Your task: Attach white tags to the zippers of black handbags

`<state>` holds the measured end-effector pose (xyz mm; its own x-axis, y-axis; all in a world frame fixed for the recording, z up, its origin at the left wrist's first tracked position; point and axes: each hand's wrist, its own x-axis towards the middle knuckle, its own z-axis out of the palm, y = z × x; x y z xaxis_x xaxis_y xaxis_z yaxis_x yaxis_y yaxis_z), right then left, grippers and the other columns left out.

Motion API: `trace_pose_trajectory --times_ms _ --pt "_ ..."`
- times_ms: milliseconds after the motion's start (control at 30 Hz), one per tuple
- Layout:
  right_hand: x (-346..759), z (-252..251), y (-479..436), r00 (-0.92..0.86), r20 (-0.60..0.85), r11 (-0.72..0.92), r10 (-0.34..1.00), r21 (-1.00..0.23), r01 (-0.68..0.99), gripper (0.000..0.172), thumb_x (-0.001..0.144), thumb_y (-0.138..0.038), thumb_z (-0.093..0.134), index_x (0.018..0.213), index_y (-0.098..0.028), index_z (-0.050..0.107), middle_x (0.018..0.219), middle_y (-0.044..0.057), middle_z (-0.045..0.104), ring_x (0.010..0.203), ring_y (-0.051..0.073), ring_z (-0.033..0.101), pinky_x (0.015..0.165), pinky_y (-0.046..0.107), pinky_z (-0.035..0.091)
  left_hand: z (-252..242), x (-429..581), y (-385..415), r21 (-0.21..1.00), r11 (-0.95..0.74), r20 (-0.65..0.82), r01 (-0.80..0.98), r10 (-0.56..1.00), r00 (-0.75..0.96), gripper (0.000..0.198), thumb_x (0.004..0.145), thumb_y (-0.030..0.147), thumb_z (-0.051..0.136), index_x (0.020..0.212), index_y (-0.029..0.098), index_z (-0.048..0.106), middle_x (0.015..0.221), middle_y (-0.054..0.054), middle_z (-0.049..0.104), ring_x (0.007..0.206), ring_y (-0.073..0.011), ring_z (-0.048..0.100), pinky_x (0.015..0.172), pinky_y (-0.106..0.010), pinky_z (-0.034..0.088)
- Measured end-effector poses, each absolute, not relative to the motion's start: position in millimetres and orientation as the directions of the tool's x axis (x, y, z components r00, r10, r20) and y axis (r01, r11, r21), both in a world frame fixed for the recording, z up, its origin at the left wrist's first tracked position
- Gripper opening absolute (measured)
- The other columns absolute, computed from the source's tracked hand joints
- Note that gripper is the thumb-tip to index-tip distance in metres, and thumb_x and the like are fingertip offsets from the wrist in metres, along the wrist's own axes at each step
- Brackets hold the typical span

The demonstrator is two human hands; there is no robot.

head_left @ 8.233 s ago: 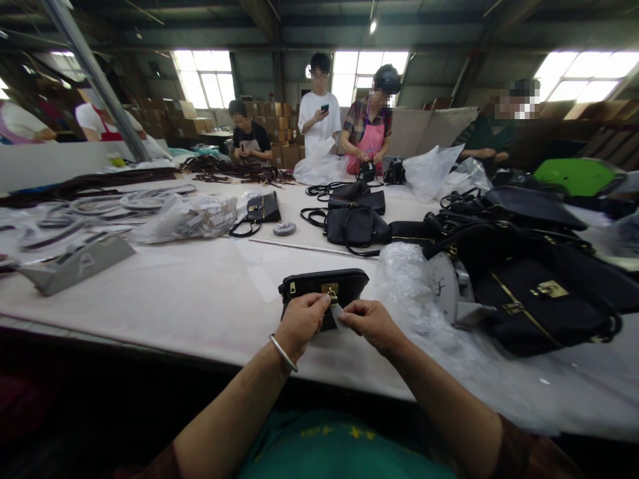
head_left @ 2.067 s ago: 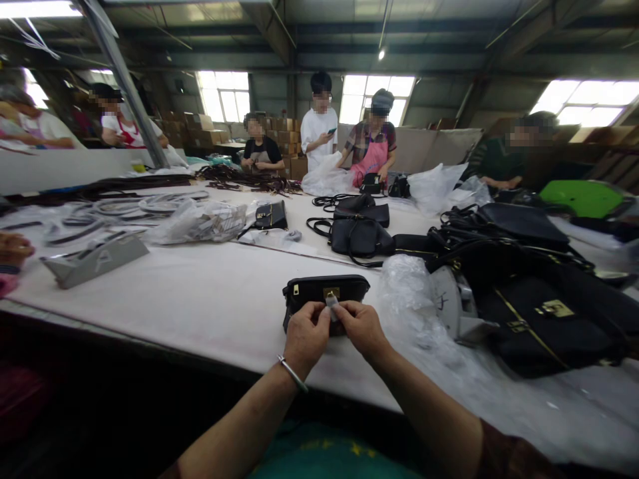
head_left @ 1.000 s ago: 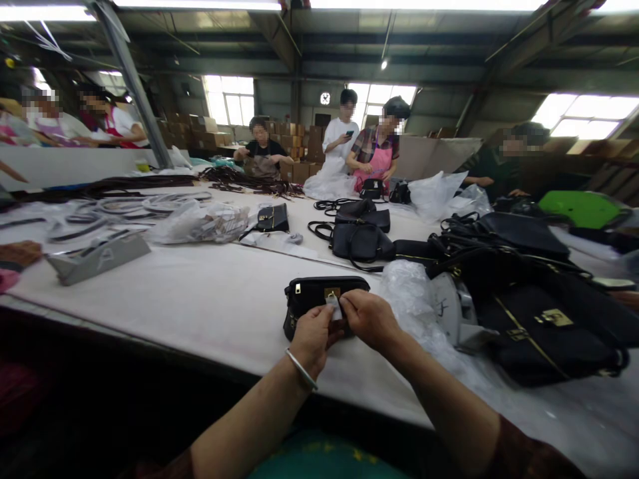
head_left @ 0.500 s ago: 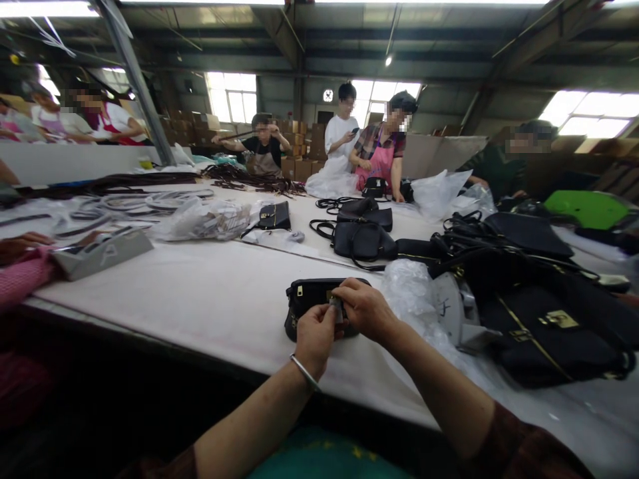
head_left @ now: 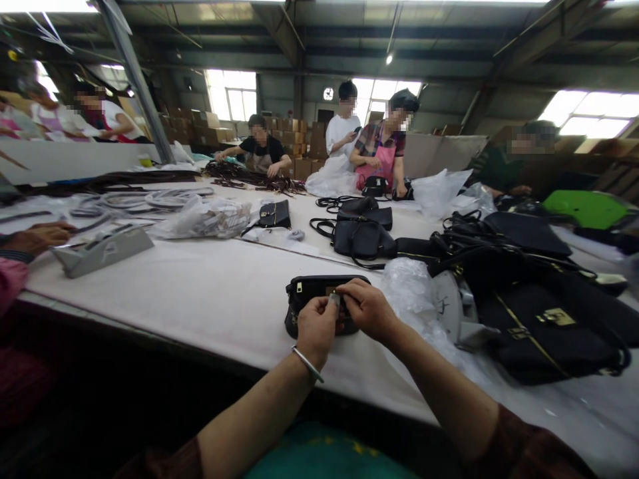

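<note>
A small black handbag [head_left: 312, 285] with gold-coloured fittings lies on the table just in front of me. My left hand [head_left: 318, 327] is closed over its front, with thumb and finger pinching a small grey piece [head_left: 334, 302] by the middle of the bag. From the other side, my right hand [head_left: 368, 309] reaches in with its fingers pinched close to the same spot. Whatever lies between the right fingertips is too small to make out. Both hands partly cover the bag's front.
Black bags [head_left: 364, 239] with straps lie ahead, and more bags [head_left: 536, 319] are piled at right beside a grey tape dispenser [head_left: 452, 309] and clear plastic [head_left: 407, 286]. Another dispenser [head_left: 107, 249] stands at left near a co-worker's hand [head_left: 42, 238]. Co-workers line the far side.
My hands have shifted only slightly at the bag's front. The co-worker's hand at left has moved further over the table. Across the table, a person has lowered both arms to the dark straps.
</note>
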<state>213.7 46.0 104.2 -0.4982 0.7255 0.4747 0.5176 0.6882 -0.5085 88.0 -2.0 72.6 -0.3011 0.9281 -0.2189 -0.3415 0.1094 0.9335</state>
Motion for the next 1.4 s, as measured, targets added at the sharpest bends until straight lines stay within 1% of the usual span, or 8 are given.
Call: trace_pose_trajectory --times_ms 267,500,733,800,967,1133,1300,1400 --pt "210 107 43 -0.496 0.404 0.639 0.768 -0.440 0.631 0.012 0.088 -0.019 0.061 0.083 -0.020 0.072 0.085 0.004 0.065 0.080 0.016 0.061 0.074 0.027 0.047 68 87 -7 0.957 0.085 -0.171 -0.276 0.937 -0.304 0.032 0.075 0.045 0.073 0.085 0.015 0.066 0.071 -0.002 0.067 0.064 -0.0146 0.065 0.052 -0.024 0.055" --pt "207 105 43 -0.525 0.399 0.649 0.752 -0.302 0.698 0.016 0.092 -0.023 0.056 0.079 -0.019 0.066 0.086 0.004 0.062 0.077 0.016 0.059 0.069 0.027 0.044 68 87 -8 0.961 0.078 -0.156 -0.265 0.945 -0.287 0.032 0.079 0.045 0.069 0.088 0.015 0.066 0.078 -0.004 0.068 0.065 -0.0134 0.064 0.055 -0.024 0.055" --pt "203 101 43 -0.542 0.511 0.715 0.667 -0.234 0.659 0.017 0.096 -0.019 0.047 0.087 -0.017 0.061 0.111 0.011 0.064 0.093 0.018 0.062 0.078 0.027 0.048 70 86 -2 0.941 0.105 -0.201 -0.321 0.938 -0.282 0.035 0.077 0.046 0.072 0.091 0.015 0.065 0.081 -0.005 0.069 0.064 -0.0134 0.065 0.056 -0.026 0.057" --pt "203 99 45 -0.561 0.526 0.738 0.639 -0.215 0.639 0.016 0.096 -0.019 0.048 0.088 -0.017 0.061 0.108 0.010 0.065 0.091 0.017 0.063 0.078 0.027 0.048 68 86 -3 0.939 0.108 -0.207 -0.327 0.936 -0.285 0.034 0.077 0.045 0.073 0.092 0.015 0.065 0.083 -0.006 0.070 0.066 -0.0144 0.066 0.057 -0.026 0.057" --pt "205 93 50 -0.562 0.548 0.748 0.620 -0.195 0.635 0.015 0.095 -0.020 0.049 0.087 -0.017 0.061 0.101 0.008 0.067 0.084 0.017 0.063 0.071 0.026 0.048 69 84 -9 0.907 0.134 -0.251 -0.400 0.933 -0.258 0.032 0.075 0.038 0.076 0.095 0.014 0.066 0.085 -0.009 0.072 0.078 -0.0186 0.071 0.059 -0.023 0.056" --pt "205 92 50 -0.556 0.532 0.729 0.639 -0.187 0.659 0.015 0.095 -0.020 0.049 0.086 -0.018 0.062 0.100 0.008 0.066 0.084 0.016 0.063 0.071 0.026 0.047 77 79 -16 0.808 0.212 -0.365 -0.550 0.912 -0.185 0.028 0.073 0.031 0.072 0.095 0.015 0.065 0.089 -0.008 0.072 0.079 -0.0208 0.072 0.060 -0.026 0.056" --pt "202 92 48 -0.522 0.510 0.682 0.684 -0.193 0.705 0.017 0.095 -0.022 0.049 0.086 -0.018 0.062 0.099 0.007 0.066 0.084 0.017 0.063 0.068 0.025 0.046 76 79 -13 0.825 0.201 -0.336 -0.528 0.926 -0.171 0.030 0.077 0.040 0.070 0.093 0.016 0.067 0.085 -0.006 0.070 0.074 -0.0185 0.071 0.059 -0.025 0.056" --pt "199 93 46 -0.492 0.504 0.660 0.710 -0.231 0.715 0.016 0.095 -0.021 0.049 0.085 -0.018 0.061 0.098 0.007 0.066 0.085 0.017 0.063 0.070 0.025 0.046 72 81 -7 0.866 0.181 -0.299 -0.465 0.934 -0.195 0.039 0.073 0.047 0.075 0.090 0.014 0.068 0.078 -0.006 0.070 0.065 -0.0148 0.068 0.057 -0.024 0.054"
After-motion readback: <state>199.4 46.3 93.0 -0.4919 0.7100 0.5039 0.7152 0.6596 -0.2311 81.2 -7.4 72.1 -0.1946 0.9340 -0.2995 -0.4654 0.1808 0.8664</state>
